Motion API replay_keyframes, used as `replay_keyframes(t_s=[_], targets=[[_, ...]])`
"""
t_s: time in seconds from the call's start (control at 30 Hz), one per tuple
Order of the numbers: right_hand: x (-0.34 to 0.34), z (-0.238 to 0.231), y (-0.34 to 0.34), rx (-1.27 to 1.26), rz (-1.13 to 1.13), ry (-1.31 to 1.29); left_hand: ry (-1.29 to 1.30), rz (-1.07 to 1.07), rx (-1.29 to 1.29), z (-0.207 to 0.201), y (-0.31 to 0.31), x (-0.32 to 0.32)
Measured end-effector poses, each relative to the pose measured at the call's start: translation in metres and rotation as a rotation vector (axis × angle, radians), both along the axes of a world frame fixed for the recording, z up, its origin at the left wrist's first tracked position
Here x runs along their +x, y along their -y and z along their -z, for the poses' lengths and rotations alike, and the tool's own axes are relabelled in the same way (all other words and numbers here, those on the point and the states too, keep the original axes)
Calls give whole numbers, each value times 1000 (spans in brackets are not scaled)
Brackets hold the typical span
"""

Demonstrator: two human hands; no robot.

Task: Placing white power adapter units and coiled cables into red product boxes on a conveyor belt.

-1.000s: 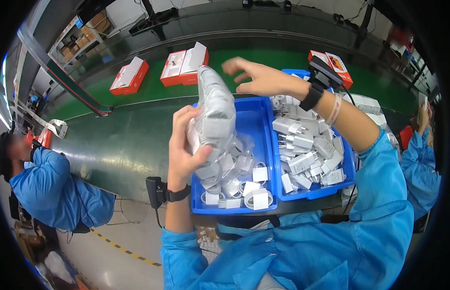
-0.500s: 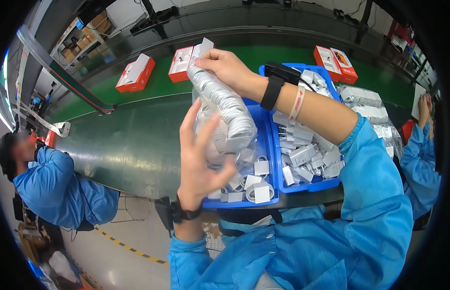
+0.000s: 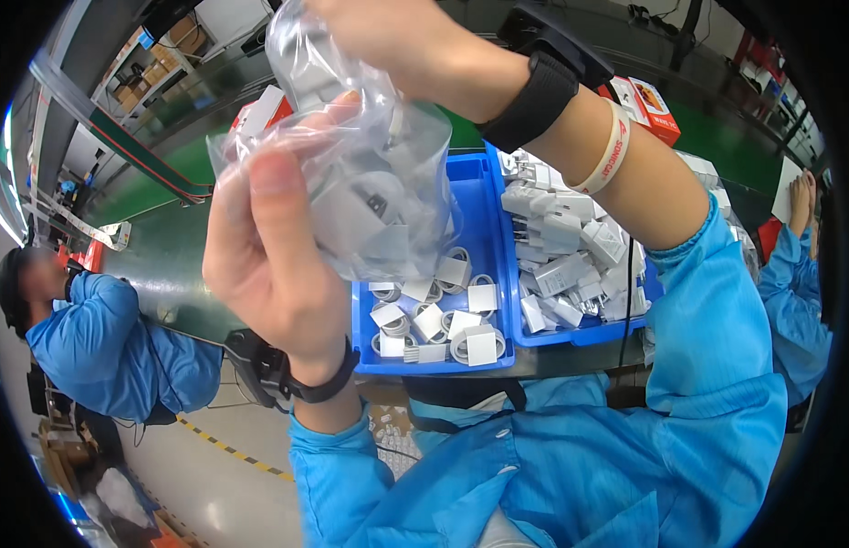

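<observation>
Bag (image 3: 402, 205) raised higher; left fingers (image 3: 278, 178), spread moments ago, now pinch it.

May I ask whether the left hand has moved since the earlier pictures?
Yes, the left hand has moved leftward, judged against the blue cable tray.

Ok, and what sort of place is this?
Probably a factory packing line: blue trays hold white plug adapters and wrapped cable coils, red boxes stand beyond, and co-workers wear blue like this person.

Right hand (image 3: 395, 41) partly out of frame
</observation>
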State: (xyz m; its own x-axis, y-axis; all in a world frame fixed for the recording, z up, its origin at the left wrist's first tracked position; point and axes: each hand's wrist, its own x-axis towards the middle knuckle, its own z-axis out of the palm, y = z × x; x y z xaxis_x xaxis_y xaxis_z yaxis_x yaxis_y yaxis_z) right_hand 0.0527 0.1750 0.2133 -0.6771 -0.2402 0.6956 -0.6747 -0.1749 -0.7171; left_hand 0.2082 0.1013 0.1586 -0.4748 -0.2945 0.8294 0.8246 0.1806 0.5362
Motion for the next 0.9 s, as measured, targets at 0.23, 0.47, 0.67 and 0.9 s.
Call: replay_keyframes(t_s=[0.23,0.47,0.67,0.9], targets=[[-9,2,-26,-18,60,-66,167,199,54,-8,15,11],[-1,-5,-41,-364,-536,405,81,263,-54,30,51,-10],[45,-26,-11,-464,-356,390,480,262,-235,121,54,7],[39,-51,3,-370,-853,376,539,180,-331,134,49,3]])
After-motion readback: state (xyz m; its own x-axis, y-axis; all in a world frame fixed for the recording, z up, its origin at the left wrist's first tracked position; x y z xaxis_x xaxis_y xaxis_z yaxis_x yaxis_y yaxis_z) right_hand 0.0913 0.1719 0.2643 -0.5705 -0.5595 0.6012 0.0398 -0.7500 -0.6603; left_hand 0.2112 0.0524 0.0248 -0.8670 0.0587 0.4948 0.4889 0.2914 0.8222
